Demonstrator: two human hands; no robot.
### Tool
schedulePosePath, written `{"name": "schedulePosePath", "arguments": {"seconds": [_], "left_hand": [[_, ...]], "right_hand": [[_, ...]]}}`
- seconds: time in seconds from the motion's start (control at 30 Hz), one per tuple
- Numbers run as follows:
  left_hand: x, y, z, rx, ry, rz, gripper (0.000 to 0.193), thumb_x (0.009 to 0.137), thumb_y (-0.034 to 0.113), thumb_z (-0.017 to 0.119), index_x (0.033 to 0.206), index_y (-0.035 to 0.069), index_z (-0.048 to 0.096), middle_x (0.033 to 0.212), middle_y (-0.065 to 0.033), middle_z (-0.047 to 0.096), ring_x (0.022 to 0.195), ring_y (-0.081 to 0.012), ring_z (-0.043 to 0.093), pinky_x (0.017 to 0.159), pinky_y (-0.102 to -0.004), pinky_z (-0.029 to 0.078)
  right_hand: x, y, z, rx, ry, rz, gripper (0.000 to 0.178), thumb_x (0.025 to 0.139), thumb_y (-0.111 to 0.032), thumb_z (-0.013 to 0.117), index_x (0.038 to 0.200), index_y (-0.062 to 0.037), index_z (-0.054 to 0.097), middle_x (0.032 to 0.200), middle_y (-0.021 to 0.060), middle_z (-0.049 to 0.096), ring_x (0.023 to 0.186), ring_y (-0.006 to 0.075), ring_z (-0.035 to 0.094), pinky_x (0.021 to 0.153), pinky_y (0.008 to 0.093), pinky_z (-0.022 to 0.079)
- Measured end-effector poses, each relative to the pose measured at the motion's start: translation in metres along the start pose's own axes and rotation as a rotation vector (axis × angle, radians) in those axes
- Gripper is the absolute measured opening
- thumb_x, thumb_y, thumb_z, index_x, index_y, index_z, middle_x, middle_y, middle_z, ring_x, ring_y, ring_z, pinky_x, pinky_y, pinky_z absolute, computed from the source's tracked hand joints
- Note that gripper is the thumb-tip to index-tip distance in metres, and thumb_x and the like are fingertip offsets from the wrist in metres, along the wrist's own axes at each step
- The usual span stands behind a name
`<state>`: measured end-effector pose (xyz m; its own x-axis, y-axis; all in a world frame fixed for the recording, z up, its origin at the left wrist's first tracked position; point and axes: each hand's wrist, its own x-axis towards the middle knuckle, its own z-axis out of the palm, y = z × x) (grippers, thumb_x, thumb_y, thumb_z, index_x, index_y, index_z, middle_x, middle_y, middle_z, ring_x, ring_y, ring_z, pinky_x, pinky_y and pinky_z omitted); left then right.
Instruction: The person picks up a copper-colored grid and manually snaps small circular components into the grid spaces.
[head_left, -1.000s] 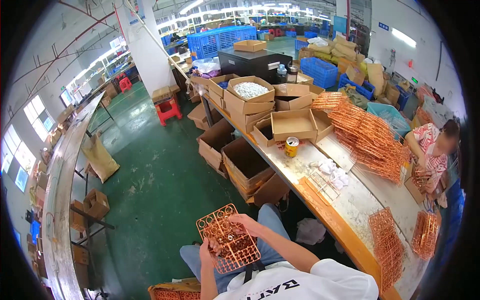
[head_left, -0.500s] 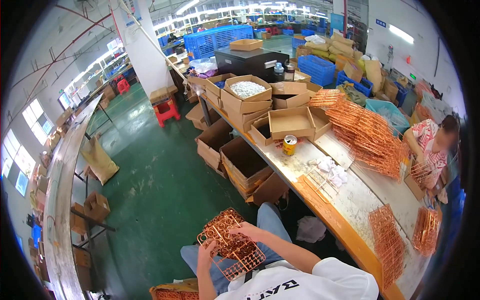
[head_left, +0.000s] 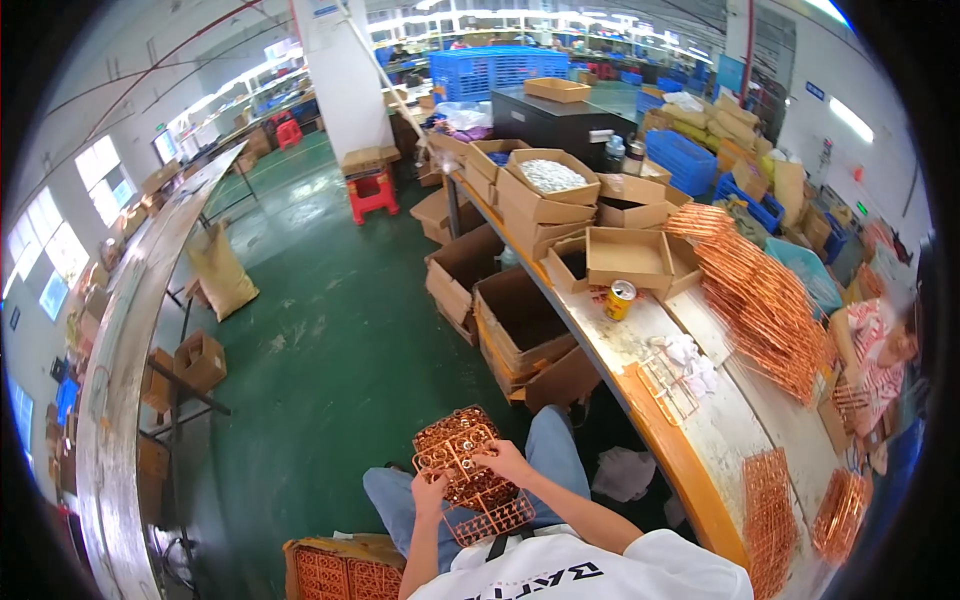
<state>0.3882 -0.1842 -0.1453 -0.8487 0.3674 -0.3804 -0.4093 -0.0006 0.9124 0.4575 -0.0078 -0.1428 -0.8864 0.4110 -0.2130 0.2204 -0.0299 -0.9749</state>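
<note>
A copper-coloured parts frame (head_left: 490, 522), a thin lattice with small pieces on its runners, is held over my lap. My left hand (head_left: 430, 492) is closed on its left edge. My right hand (head_left: 505, 462) grips it by the upper right part, fingers bent over the runners. Under the frame and between my knees, a container full of shiny copper-coloured pieces (head_left: 452, 420) shows in part; the frame and my hands hide the rest. The exact shape of the small pieces is too fine to make out.
At my lower left stands a cardboard box (head_left: 345, 575) of copper-coloured frames. The workbench (head_left: 690, 480) on my right bears stacked frames (head_left: 765, 310), a yellow can (head_left: 619, 299) and open cartons (head_left: 630, 255). Across it sits a person in a red-and-white top (head_left: 880, 340).
My view has swung left, so the scene sits further right. The held frame is tilted flatter over the container, and both hands have kept their grip.
</note>
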Motion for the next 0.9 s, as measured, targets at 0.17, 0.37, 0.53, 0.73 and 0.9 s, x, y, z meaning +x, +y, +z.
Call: {"name": "schedulePosePath", "arguments": {"seconds": [0.17,0.37,0.53,0.73,0.9], "left_hand": [[0.002,0.003,-0.015,-0.099,-0.105,-0.131,0.020,0.075,0.012,0.068,0.073,0.008,0.049,0.067,0.0001,0.053,0.057,-0.0050,0.045,0.042,-0.0188,0.028],[0.000,-0.015,-0.037,-0.086,-0.181,-0.204,0.018,0.080,0.020,0.065,0.090,0.008,0.057,0.076,0.0021,0.056,0.062,-0.0037,0.048,0.044,-0.0180,0.031],[-0.025,-0.020,-0.064,-0.157,-0.148,-0.131,0.020,0.079,0.014,0.065,0.094,0.004,0.057,0.080,-0.0003,0.057,0.063,-0.0049,0.049,0.047,-0.0191,0.035],[-0.038,-0.038,-0.092,-0.281,-0.014,-0.229,0.022,0.079,0.008,0.063,0.099,0.001,0.057,0.089,-0.0052,0.062,0.071,-0.0082,0.056,0.051,-0.0195,0.040],[-0.021,-0.046,-0.105,-0.311,-0.013,-0.268,0.023,0.080,0.012,0.064,0.101,0.006,0.058,0.091,-0.0013,0.064,0.079,-0.0071,0.058,0.054,-0.0189,0.039]], "right_hand": [[-0.001,-0.003,0.004,0.533,-0.182,0.295,0.016,0.086,-0.020,0.053,0.076,-0.0073,0.050,0.059,-0.0024,0.043,0.045,0.0052,0.037,0.039,0.0196,0.028],[-0.010,-0.008,0.015,0.434,-0.208,0.348,0.014,0.085,-0.016,0.056,0.082,-0.0027,0.057,0.069,0.0023,0.056,0.046,0.0040,0.038,0.040,0.0188,0.028],[-0.009,0.003,0.040,0.401,-0.385,0.436,0.015,0.081,-0.017,0.063,0.081,-0.0028,0.060,0.073,0.0017,0.059,0.045,0.0047,0.039,0.039,0.0192,0.028],[0.005,0.000,0.071,0.249,-0.571,0.471,0.012,0.081,-0.012,0.062,0.087,-0.0016,0.062,0.068,0.0014,0.057,0.045,0.0048,0.038,0.040,0.0195,0.027],[0.017,-0.007,0.093,0.006,-0.488,0.422,0.013,0.078,-0.007,0.059,0.088,-0.0033,0.065,0.065,0.0003,0.057,0.044,0.0048,0.037,0.040,0.0209,0.029]]}}
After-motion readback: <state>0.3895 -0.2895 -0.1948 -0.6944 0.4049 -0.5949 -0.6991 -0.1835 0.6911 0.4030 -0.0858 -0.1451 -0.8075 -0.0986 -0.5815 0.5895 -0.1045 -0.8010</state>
